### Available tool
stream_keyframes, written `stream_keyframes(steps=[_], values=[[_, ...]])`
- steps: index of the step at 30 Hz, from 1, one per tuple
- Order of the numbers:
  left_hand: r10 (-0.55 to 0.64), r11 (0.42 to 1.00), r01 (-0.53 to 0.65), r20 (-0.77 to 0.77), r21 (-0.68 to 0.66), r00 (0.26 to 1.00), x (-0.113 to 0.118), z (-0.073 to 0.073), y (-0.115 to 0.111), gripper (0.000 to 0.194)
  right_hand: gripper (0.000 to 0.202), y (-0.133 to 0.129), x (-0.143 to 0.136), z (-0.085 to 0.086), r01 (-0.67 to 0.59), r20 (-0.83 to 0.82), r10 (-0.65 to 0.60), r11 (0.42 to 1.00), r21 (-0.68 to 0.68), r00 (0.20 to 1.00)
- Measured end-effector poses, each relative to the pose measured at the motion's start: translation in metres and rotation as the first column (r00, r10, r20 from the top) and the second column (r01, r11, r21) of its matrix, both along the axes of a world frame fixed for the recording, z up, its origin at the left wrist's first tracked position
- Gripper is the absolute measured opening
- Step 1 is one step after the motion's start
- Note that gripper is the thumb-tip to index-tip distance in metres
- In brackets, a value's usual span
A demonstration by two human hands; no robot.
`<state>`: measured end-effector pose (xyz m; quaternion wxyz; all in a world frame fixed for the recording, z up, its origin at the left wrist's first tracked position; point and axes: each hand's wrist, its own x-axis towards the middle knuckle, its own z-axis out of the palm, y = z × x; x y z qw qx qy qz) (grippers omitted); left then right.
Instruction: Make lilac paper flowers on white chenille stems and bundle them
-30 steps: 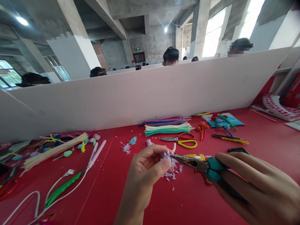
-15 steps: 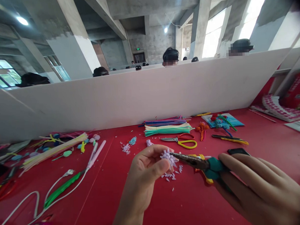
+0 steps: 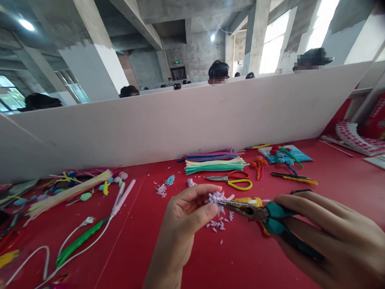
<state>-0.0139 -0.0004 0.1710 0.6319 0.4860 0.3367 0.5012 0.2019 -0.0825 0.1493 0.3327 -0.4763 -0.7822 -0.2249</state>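
Observation:
Between the thumb and fingers of my left hand (image 3: pixel 190 220) is a small spiky lilac piece (image 3: pixel 215 197), fuzzy like pipe cleaner. My right hand (image 3: pixel 337 236) grips needle-nose pliers (image 3: pixel 273 217) by their teal handles. The pliers' tips touch the lilac piece from the right; whether the jaws are closed on a spike is too small to tell. Below lie short lilac clippings (image 3: pixel 218 223). Under the pliers is a yellow-handled tool (image 3: pixel 249 200), partly covered. Scissors (image 3: pixel 233 181) with red and yellow handles lie just behind my hands.
Pipe cleaner bundles (image 3: pixel 215 165) lie along the white partition (image 3: pixel 179 128). On the left are a pink hot-styling-like tool (image 3: pixel 123 199) with a white cord, a green strip (image 3: pixel 79 244) and pale stems (image 3: pixel 71 195). A craft knife (image 3: pixel 294 179) and orange figure (image 3: pixel 259 166) lie right.
The pliers' handles have spread wider and their tips have shifted slightly down at the lilac piece. A blurred hand and something yellow have appeared at the lower left edge.

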Motion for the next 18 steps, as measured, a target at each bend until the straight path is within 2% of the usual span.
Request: stream_keyframes(steps=[10,18], values=[[0.007,1.0,-0.007,-0.032,0.002,0.999,-0.0002,0.0002,-0.0007,0.018,0.01,-0.0014,0.0029,-0.0032,0.002,0.067,-0.004,1.0,0.017,0.998],[0.037,0.995,-0.032,-0.054,0.09,0.998,0.0003,0.0025,-0.0011,0.016,0.012,0.0016,-0.0056,-0.0017,-0.031,-0.072,0.025,0.996,-0.079,0.997]])
